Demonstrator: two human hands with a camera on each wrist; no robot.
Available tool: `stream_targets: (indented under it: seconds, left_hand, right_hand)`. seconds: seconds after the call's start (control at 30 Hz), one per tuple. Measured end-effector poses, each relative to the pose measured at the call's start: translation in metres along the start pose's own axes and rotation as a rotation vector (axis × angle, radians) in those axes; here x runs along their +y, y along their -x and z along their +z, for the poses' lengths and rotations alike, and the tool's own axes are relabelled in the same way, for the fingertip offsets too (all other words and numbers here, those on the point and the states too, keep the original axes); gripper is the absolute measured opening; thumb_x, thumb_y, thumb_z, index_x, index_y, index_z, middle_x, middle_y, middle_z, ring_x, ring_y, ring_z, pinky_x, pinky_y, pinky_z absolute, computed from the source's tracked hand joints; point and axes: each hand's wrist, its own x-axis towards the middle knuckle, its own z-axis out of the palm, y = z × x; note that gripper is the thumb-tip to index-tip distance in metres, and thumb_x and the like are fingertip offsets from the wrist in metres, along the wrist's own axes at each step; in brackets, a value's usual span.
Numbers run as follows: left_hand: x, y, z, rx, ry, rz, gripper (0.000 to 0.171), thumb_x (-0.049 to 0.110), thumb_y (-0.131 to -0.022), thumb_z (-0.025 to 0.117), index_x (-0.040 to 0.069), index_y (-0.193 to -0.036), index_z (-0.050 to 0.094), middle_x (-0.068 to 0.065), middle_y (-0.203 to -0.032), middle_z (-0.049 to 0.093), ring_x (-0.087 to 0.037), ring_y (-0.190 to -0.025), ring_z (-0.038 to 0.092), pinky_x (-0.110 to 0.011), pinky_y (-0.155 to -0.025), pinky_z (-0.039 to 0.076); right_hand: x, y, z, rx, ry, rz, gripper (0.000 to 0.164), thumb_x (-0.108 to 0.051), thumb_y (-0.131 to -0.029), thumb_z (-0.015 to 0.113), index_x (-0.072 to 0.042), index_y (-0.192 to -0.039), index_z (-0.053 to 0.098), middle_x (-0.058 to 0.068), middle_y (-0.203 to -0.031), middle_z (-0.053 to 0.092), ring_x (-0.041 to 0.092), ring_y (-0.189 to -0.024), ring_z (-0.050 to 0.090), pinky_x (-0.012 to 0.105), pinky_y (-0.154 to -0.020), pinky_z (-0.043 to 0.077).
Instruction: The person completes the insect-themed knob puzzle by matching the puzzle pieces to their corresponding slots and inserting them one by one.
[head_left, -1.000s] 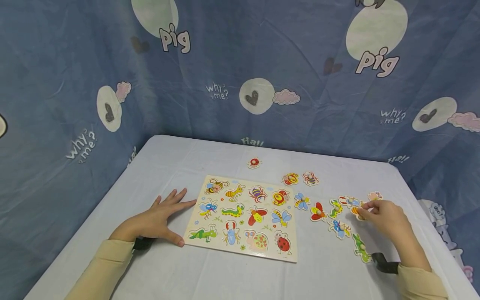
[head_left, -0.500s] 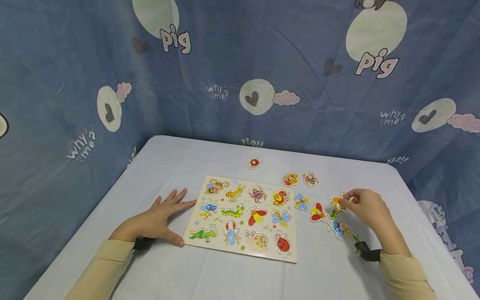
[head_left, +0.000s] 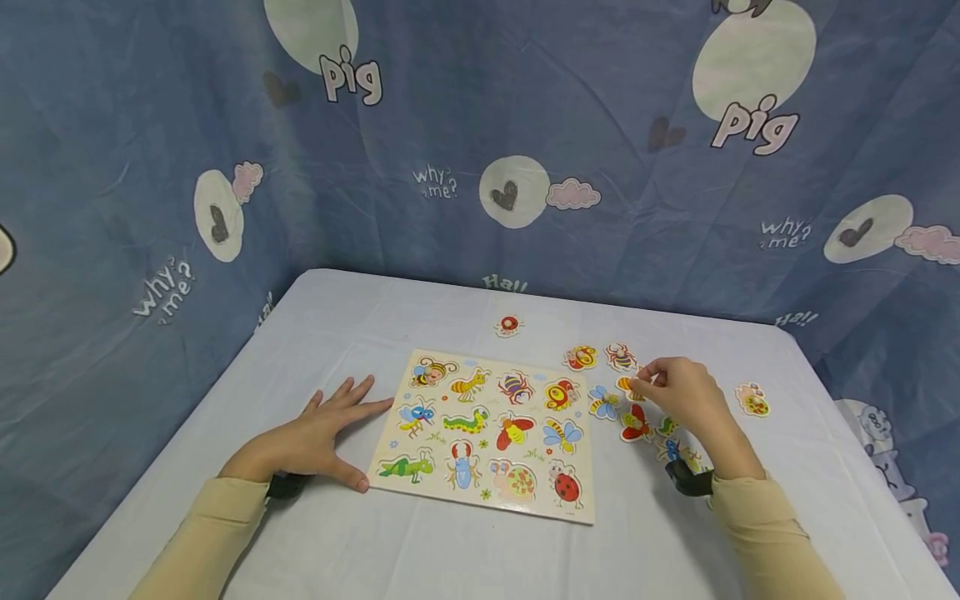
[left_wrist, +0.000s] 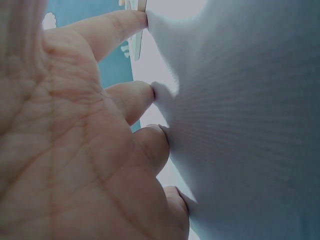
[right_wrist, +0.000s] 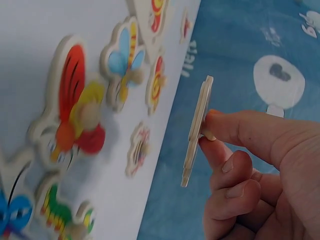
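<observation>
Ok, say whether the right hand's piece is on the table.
Off: the right hand pinches the piece, and curtain shows between it and the table in the right wrist view.

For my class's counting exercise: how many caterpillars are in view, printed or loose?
2: a printed caterpillar in the middle row of the puzzle board; a loose caterpillar piece beside the red-winged insect piece. The right hand may hide others.

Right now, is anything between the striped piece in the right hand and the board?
Yes: the blue-winged piece lies on the table between the board and the striped piece, which is held raised and could probably pass over.
</observation>
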Motion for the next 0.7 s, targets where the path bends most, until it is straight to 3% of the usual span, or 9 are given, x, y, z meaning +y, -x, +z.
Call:
stream_targets:
  seconds: [0.7]
  left_hand:
    - [0.000,0.001,-0.001,0.005,0.009,0.017,0.123,0.057,-0.059,0.101,0.025,-0.165,0.046,-0.023,-0.180,0.012,-0.056,-0.165,0.000,-0.084,-0.122,-0.004]
  right_hand:
    - [-0.056,-0.029,0.033,-0.056,-0.015,-0.058,0.021,-0.032,-0.099,0.077,-0.011,-0.094,0.076,0.001,-0.076,0.065,0.017,-0.067,0.053,0.030,-0.059,0.041]
